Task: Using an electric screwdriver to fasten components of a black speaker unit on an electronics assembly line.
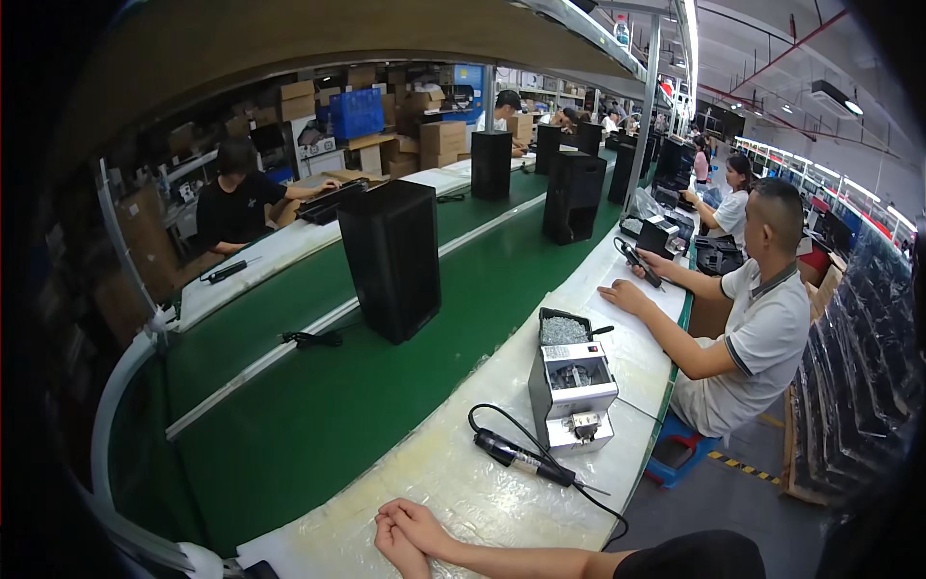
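Observation:
My right hand (424, 528) rests against my left hand (396, 546) on the plastic-covered bench top (463, 482). The fingers of both are folded in and the hands touch; no tool or part shows in them. Beyond them to the right lies a black electric screwdriver (521, 457), its cord looping up and around it. Just past that stands a silver screw feeder (574, 396), with a black tray of small screws (564, 331) at its far end. Neither hand touches the screwdriver or the feeder.
A green conveyor belt (289, 425) runs beyond the bench, carrying tall black speaker cabinets (391, 261) and a coiled black cable (318, 339). A seated co-worker (762, 309) at right holds a dark tool. Another person (236, 198) works across the belt. A shelf (289, 39) hangs overhead.

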`<action>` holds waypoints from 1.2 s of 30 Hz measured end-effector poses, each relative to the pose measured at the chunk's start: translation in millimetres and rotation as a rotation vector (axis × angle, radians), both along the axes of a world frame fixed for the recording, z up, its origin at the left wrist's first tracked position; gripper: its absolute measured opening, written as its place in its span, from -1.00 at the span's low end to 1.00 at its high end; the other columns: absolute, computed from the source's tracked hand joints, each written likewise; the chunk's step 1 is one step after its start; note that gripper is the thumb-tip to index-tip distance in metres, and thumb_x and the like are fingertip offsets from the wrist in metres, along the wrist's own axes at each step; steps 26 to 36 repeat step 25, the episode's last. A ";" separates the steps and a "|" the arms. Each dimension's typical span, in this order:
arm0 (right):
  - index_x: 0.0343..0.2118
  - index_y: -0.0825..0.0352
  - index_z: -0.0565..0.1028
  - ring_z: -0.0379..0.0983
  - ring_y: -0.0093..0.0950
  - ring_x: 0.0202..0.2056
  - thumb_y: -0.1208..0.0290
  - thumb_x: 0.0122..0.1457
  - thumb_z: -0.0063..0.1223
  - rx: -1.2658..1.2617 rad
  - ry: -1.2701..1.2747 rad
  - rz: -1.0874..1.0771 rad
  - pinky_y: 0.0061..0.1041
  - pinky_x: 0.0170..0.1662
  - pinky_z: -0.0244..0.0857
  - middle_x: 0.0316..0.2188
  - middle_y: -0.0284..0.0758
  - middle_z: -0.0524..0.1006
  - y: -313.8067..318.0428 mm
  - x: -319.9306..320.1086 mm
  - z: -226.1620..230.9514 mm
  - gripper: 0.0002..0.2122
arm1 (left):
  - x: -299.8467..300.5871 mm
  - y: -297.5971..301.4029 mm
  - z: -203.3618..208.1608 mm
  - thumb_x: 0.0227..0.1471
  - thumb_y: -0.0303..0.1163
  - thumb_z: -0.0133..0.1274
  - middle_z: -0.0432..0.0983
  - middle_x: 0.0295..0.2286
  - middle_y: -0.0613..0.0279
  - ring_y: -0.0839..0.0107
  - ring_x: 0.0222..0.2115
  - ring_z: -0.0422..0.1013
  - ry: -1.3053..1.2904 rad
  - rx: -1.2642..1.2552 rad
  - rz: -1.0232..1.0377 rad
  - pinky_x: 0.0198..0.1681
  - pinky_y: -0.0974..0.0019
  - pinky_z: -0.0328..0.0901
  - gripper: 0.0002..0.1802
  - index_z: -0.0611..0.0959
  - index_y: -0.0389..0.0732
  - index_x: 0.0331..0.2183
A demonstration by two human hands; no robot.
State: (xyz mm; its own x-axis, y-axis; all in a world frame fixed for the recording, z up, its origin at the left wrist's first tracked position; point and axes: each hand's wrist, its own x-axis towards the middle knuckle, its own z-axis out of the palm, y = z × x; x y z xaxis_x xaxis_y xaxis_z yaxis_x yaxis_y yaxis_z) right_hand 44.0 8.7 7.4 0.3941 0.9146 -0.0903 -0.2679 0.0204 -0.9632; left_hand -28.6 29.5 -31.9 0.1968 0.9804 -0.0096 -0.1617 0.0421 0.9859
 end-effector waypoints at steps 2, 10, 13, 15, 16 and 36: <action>-0.15 0.48 0.51 0.52 -0.51 -0.17 0.39 0.33 -0.15 0.003 -0.005 -0.012 -0.56 -0.05 0.36 -0.25 -0.24 0.60 0.3 -1.7 -2.3 -0.75 | 0.0 -1.9 6.4 0.22 -0.46 -0.08 0.50 -0.31 0.14 0.34 -0.31 0.44 -0.005 0.001 0.004 -0.23 0.32 0.40 -0.84 0.58 -0.29 -0.24; -0.17 0.44 0.51 0.52 -0.48 -0.17 0.42 0.32 -0.17 0.018 -0.079 -0.038 -0.54 -0.05 0.36 -0.25 -0.24 0.59 3.8 -3.2 -13.5 -0.76 | -0.1 -3.2 8.3 0.22 -0.48 -0.10 0.50 -0.28 0.16 0.36 -0.26 0.42 -0.047 -0.062 -0.011 -0.16 0.33 0.37 -0.82 0.57 -0.28 -0.20; -0.17 0.44 0.51 0.52 -0.48 -0.17 0.42 0.32 -0.17 0.006 -0.063 -0.040 -0.54 -0.05 0.36 -0.25 -0.24 0.59 4.2 -2.4 -14.4 -0.76 | 3.3 -6.5 27.1 0.20 -0.53 -0.13 0.48 -0.25 0.18 0.39 -0.22 0.41 -0.074 -0.128 -0.005 -0.10 0.34 0.34 -0.80 0.56 -0.27 -0.19; -0.17 0.44 0.52 0.52 -0.48 -0.17 0.42 0.32 -0.17 -0.006 -0.084 -0.045 -0.54 -0.05 0.36 -0.25 -0.24 0.60 3.9 -3.0 -12.5 -0.76 | 2.4 -6.5 26.6 0.20 -0.53 -0.14 0.48 -0.25 0.19 0.39 -0.22 0.41 -0.073 -0.113 -0.008 -0.09 0.33 0.34 -0.80 0.56 -0.27 -0.18; -0.17 0.44 0.52 0.52 -0.48 -0.17 0.42 0.32 -0.17 -0.011 -0.095 -0.045 -0.55 -0.05 0.36 -0.25 -0.24 0.60 4.0 -3.5 -10.5 -0.76 | 1.3 -5.0 20.7 0.21 -0.49 -0.11 0.49 -0.28 0.18 0.37 -0.25 0.42 -0.078 -0.089 0.002 -0.14 0.32 0.36 -0.82 0.57 -0.27 -0.20; -0.15 0.45 0.51 0.53 -0.48 -0.17 0.40 0.32 -0.15 -0.013 -0.026 -0.033 -0.55 -0.04 0.37 -0.25 -0.23 0.61 4.8 -4.0 -11.1 -0.76 | 9.0 0.7 19.2 0.19 -0.47 -0.04 0.49 -0.42 0.36 0.56 -0.38 0.38 -0.107 -0.021 0.046 -0.27 0.41 0.31 -0.79 0.60 -0.25 -0.48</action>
